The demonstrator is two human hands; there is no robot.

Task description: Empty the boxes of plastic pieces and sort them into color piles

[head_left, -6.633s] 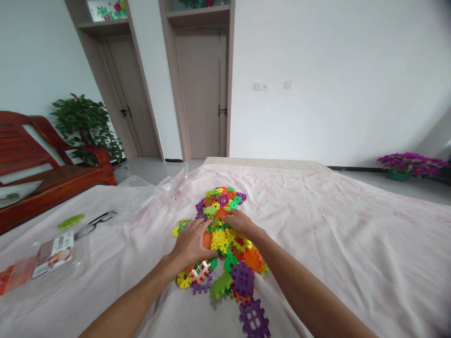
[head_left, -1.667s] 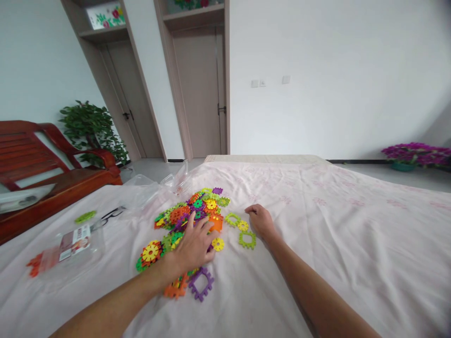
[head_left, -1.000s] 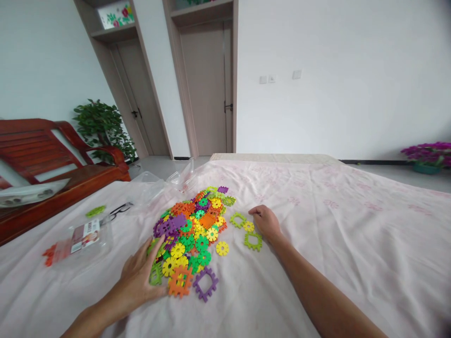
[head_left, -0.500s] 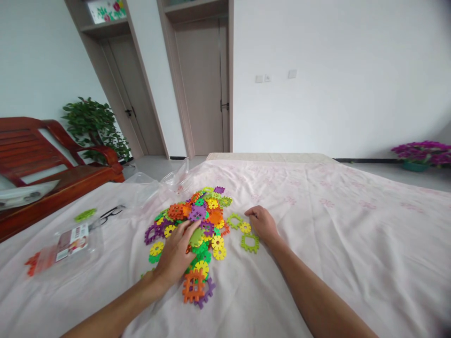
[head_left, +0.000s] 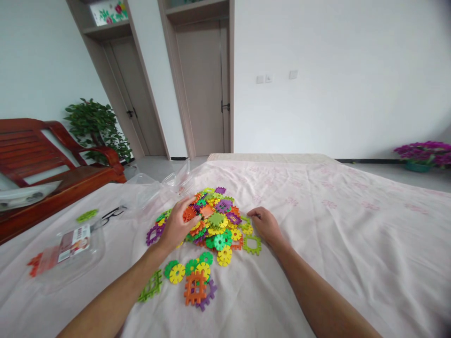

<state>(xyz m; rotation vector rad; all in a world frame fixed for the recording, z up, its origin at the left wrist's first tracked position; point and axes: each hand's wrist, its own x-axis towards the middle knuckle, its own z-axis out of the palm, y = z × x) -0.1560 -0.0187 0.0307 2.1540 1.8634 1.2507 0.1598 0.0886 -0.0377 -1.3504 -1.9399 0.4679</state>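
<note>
A heap of flat plastic interlocking pieces (head_left: 214, 220) in orange, green, yellow and purple lies on a pink-patterned white sheet (head_left: 334, 234). My left hand (head_left: 176, 225) rests flat on the heap's left side, fingers spread over the pieces. My right hand (head_left: 266, 225) lies on the sheet at the heap's right edge, fingers loosely curled, beside a light green square frame piece (head_left: 252, 244). Nearer me, an orange grid piece (head_left: 195, 288) sits on a purple one, with yellow and green gear pieces (head_left: 190, 270) beside them.
A clear plastic bag (head_left: 155, 188) lies behind the heap. At left are black glasses (head_left: 109, 214), a clear packet with a label (head_left: 66, 249) and a lone green piece (head_left: 86, 216). A red wooden bench (head_left: 52, 159), a plant and two doors stand beyond.
My left hand has swept from the heap's near side up to its left, far part, pushing pieces rightwards against my right hand. Several pieces stay scattered nearer me. My right hand has hardly moved.
</note>
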